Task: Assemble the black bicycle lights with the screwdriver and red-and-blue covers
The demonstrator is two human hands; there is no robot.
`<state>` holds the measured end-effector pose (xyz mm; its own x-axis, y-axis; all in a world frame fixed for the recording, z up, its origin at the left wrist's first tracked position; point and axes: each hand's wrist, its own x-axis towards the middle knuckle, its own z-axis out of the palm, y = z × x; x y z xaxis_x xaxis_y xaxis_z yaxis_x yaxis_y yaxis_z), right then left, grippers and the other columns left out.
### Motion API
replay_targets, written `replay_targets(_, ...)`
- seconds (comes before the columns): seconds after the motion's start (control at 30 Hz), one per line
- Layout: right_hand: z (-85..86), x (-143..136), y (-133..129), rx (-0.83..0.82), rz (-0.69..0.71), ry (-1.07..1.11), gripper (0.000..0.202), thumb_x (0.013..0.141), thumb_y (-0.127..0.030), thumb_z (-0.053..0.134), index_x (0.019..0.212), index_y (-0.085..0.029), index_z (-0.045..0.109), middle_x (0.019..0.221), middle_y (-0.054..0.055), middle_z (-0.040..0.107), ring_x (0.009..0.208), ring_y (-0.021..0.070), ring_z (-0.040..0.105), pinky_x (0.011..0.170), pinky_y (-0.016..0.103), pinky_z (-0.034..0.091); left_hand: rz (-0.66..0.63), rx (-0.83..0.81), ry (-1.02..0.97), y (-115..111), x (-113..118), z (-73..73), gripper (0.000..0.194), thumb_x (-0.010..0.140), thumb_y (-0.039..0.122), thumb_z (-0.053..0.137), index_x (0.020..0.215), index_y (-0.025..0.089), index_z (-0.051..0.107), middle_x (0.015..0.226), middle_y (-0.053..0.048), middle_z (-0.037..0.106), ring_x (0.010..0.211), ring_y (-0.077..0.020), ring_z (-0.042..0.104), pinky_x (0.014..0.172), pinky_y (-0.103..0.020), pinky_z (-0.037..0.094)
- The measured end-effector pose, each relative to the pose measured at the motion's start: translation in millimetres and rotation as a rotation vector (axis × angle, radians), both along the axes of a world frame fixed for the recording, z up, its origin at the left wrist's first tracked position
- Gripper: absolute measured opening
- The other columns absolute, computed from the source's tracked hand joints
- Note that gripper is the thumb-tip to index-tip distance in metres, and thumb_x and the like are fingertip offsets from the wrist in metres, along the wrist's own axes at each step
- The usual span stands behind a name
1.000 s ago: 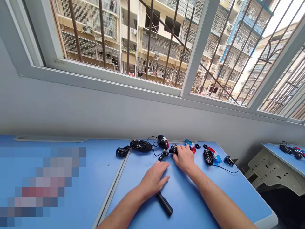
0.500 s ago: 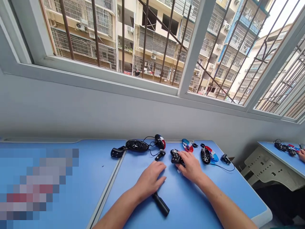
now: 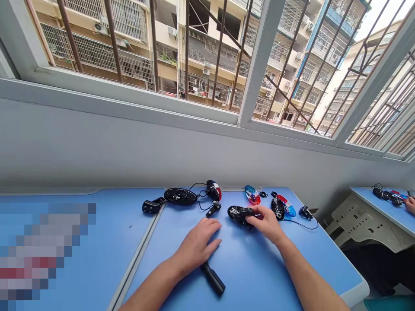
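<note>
My right hand (image 3: 266, 220) grips a flat black piece, its thumb and fingers closed round the near end. This piece lies over or is joined to a black oval housing (image 3: 234, 212) with silvery detail inside; I cannot tell which. My left hand (image 3: 203, 241) rests over the blue table, thumb apart from the fingers, with no object visible in its grasp. Below its wrist lies a black handle-like part (image 3: 214, 280), its upper end partly hidden by the hand. A small black bracket-like part (image 3: 213, 209) lies just beyond the left fingertips.
A black oval shell (image 3: 180, 196) with a cord lies at the back, beside a black arm-like part (image 3: 152, 206). Blue-and-red oval covers (image 3: 252, 195) and a corded black part (image 3: 305, 212) lie at the right. Another person's hand (image 3: 410, 204) is at the far-right table.
My right hand has shifted slightly right and turned the black piece, exposing more of the oval housing. My left hand keeps its pose. The view has shifted a little.
</note>
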<state>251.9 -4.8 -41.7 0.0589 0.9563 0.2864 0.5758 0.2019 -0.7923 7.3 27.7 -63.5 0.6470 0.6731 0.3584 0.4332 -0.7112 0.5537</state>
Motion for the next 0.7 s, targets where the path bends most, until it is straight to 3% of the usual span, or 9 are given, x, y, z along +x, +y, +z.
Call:
replay_targets(0.17, 3.7, 5, 0, -0.088, 0.051, 0.092, 0.017, 0.076, -0.033, 0.061, 0.083, -0.017, 0.064, 0.076, 0.003, 0.071, 0.070, 0.0187, 0.067, 0.064, 0.030, 0.054, 0.035, 0.036, -0.072, 3, 1, -8.7, 0.032, 0.080, 0.017, 0.054, 0.110, 0.021, 0.063, 0.111, -0.008, 0.067, 0.104, -0.0263, 0.059, 0.089, -0.039, 0.051)
replay_targets(0.37, 6.1, -8, -8, -0.068, 0.148, 0.043, 0.020, 0.075, -0.025, 0.062, 0.093, -0.020, 0.067, 0.092, 0.003, 0.072, 0.086, 0.0197, 0.066, 0.077, 0.032, 0.052, 0.016, 0.091, -0.105, -8, 4, 0.8, 0.062, 0.080, 0.017, 0.059, 0.139, 0.022, 0.040, 0.137, -0.011, 0.054, 0.125, -0.0290, 0.050, 0.105, -0.045, 0.043)
replay_targets(0.5, 6.1, -19, -15, 0.014, 0.244, -0.095, 0.024, 0.077, -0.022, 0.066, 0.100, -0.024, 0.067, 0.106, 0.002, 0.070, 0.099, 0.0196, 0.063, 0.089, 0.033, 0.048, -0.045, 0.037, -0.050, -12, 6, 2.6, 0.081, 0.076, 0.014, 0.066, 0.146, 0.026, 0.027, 0.145, -0.011, 0.045, 0.131, -0.0297, 0.043, 0.108, -0.048, 0.038)
replay_targets(0.6, 5.5, -26, -18, 0.088, 0.294, -0.233, 0.025, 0.080, -0.020, 0.066, 0.105, -0.024, 0.065, 0.105, 0.002, 0.070, 0.096, 0.0177, 0.064, 0.086, 0.030, 0.049, -0.090, 0.007, -0.026, -11, 8, 4.9, 0.081, 0.074, 0.010, 0.065, 0.145, 0.029, 0.030, 0.142, -0.008, 0.049, 0.128, -0.0284, 0.047, 0.106, -0.047, 0.040)
replay_targets(0.7, 4.7, -30, -19, 0.095, 0.276, -0.287, 0.032, 0.080, -0.022, 0.066, 0.111, -0.025, 0.061, 0.105, 0.002, 0.070, 0.096, 0.0184, 0.064, 0.085, 0.031, 0.049, -0.115, -0.024, -0.040, -9, 10, 10.2, 0.066, 0.076, 0.008, 0.058, 0.137, 0.029, 0.043, 0.134, -0.005, 0.057, 0.119, -0.0258, 0.054, 0.102, -0.041, 0.045)
